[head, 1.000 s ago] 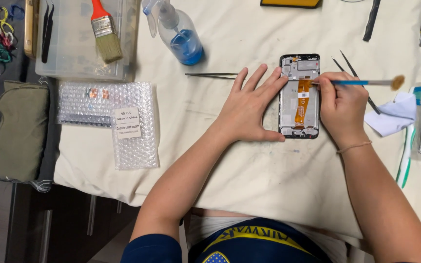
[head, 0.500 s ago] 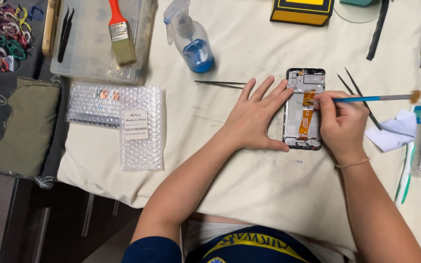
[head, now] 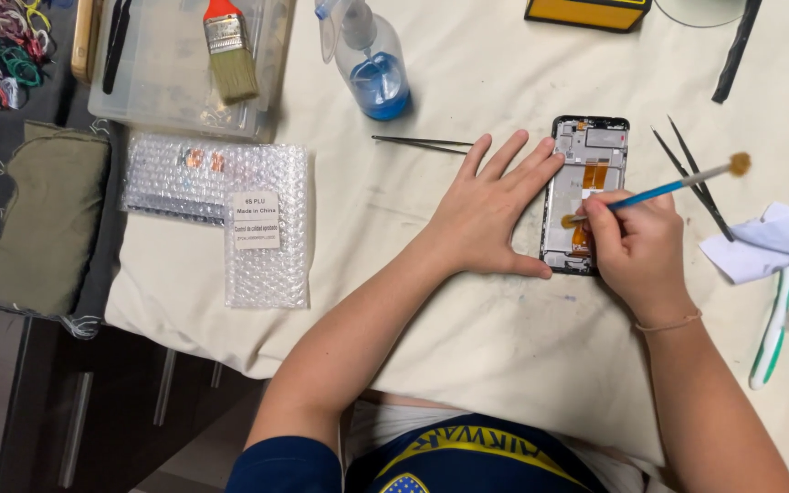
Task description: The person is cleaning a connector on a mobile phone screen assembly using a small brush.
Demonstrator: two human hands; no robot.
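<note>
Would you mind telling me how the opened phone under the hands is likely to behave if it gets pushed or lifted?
The opened phone looks flat and thin, so it would probably slide on the cloth rather than tip; the left hand is pressed against its side. Its exposed orange flex strips, which the small brush in the right hand touches, look fragile.

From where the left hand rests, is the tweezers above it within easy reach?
Probably yes: the left hand lies flat beside the opened phone, and the tweezers lie just beyond its fingertips on bare cloth, nothing between.
</note>
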